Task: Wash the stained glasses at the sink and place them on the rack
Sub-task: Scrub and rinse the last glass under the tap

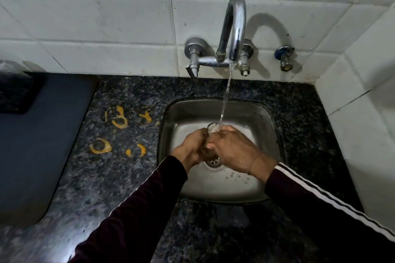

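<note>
A clear glass (213, 127) is held over the steel sink (265, 117), mouth tilted up toward the tap. Water runs from the chrome faucet (234, 28) straight into its rim. My left hand (191, 145) wraps the glass from the left. My right hand (233, 148) wraps it from the right, covering most of its body. Only the rim and a strip of the glass between my hands show. The drain (212, 162) lies just below my hands.
Several orange ring stains (116, 117) mark the dark granite counter (119, 177) left of the sink. A dark blue mat (42, 134) covers the far left, with a black object (17, 92) on it. White tiled walls stand behind and to the right. A valve (285, 57) juts from the wall.
</note>
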